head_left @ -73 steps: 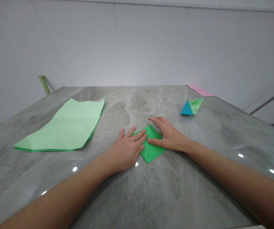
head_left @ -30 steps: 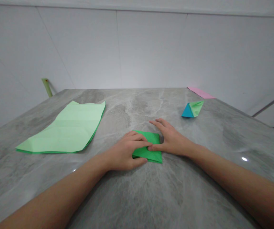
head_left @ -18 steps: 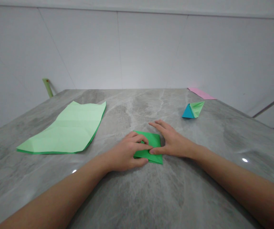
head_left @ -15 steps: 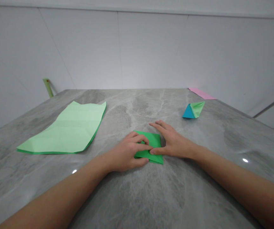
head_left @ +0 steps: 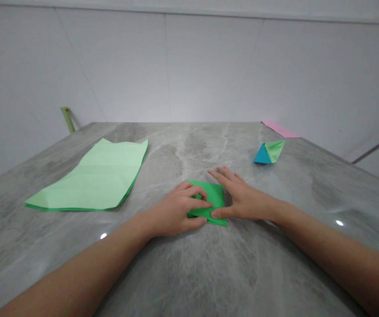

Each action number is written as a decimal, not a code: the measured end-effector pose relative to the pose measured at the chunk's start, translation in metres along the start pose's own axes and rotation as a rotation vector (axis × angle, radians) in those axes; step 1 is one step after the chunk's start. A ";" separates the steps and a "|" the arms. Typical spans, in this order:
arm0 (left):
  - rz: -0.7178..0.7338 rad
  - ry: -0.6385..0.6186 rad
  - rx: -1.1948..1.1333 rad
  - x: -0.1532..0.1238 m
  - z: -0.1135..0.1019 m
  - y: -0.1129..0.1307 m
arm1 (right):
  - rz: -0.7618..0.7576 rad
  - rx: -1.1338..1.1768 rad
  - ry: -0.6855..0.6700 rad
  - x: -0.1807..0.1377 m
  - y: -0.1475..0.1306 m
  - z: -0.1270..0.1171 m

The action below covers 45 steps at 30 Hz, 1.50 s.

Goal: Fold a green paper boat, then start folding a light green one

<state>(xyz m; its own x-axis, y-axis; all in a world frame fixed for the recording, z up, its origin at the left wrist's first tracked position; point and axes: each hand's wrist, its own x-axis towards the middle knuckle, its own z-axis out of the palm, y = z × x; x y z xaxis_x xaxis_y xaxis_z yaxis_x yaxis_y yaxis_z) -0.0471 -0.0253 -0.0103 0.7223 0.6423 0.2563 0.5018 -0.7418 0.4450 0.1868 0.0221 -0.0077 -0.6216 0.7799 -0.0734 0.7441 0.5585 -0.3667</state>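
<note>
Green folded paper [head_left: 216,193] is flat on the grey marbled table [head_left: 189,281], dead centre in front of the person, roughly square from what shows, left part covered by the left hand [head_left: 178,211]. Left: palm down, fingers bent over the paper, index tip on its top face, thumb low at the near edge. Can't tell from here whether that's a pinch or just pressure. Layers visible along the near edge of the paper, right of that thumb. Right hand [head_left: 245,198]: fingers spread and loose, nothing gripped, thumb tip resting on the paper just beside the left index tip. Its other fingers reach out past the right edge of the paper, over the table; can't tell if they touch the surface. Both forearms come in from the near side, bare. Off to the left, well apart from the hands: large light green paper [head_left: 93,180], fold lines across it, darker green showing along its near and right edges; one sheet or several, can't say. Beyond the right hand, further back: small folded blue-and-green piece [head_left: 269,153], blue side left, pale green side right. Pink paper [head_left: 281,129] at the far right corner, up against the white wall [head_left: 189,66]. Past the table's far left edge, a light green strip [head_left: 67,119] stands tilted near the wall.
</note>
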 end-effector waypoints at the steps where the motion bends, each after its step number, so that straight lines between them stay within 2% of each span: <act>1: -0.001 0.002 0.001 0.000 0.000 0.000 | -0.009 0.001 -0.007 -0.001 0.000 0.000; 7: -0.009 -0.003 -0.003 0.001 -0.002 0.001 | -0.037 -0.001 -0.053 -0.003 0.001 -0.003; 15: 0.008 -0.007 -0.019 -0.001 -0.003 0.003 | -0.026 0.000 -0.183 -0.007 -0.002 -0.011; 21: -0.035 -0.014 -0.050 -0.005 -0.002 -0.002 | -0.104 0.017 -0.080 -0.002 0.003 -0.007; 24: -0.060 0.036 -0.030 -0.004 0.000 -0.004 | -0.122 0.010 0.000 0.000 0.002 -0.003; 27: -0.089 0.110 0.006 -0.002 0.001 -0.005 | -0.102 -0.005 -0.004 0.000 -0.001 0.001; 30: -0.147 0.131 0.013 -0.002 0.000 -0.003 | -0.099 -0.012 -0.018 -0.001 -0.006 0.005; 36: -0.181 0.084 0.005 -0.002 0.001 0.005 | -0.061 -0.009 -0.009 0.002 -0.008 0.006; 42: -0.344 0.053 0.008 0.000 0.008 0.018 | 0.004 0.031 0.033 0.008 0.003 0.004; 45: -0.366 0.025 0.015 0.000 0.007 0.022 | 0.016 0.047 0.057 0.010 0.006 0.003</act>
<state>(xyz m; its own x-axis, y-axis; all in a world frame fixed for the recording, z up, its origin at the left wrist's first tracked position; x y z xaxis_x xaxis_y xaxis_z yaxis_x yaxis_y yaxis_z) -0.0327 -0.0433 -0.0065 0.4819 0.8701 0.1035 0.7319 -0.4646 0.4985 0.1841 0.0328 -0.0132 -0.5936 0.8043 -0.0273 0.7407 0.5328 -0.4094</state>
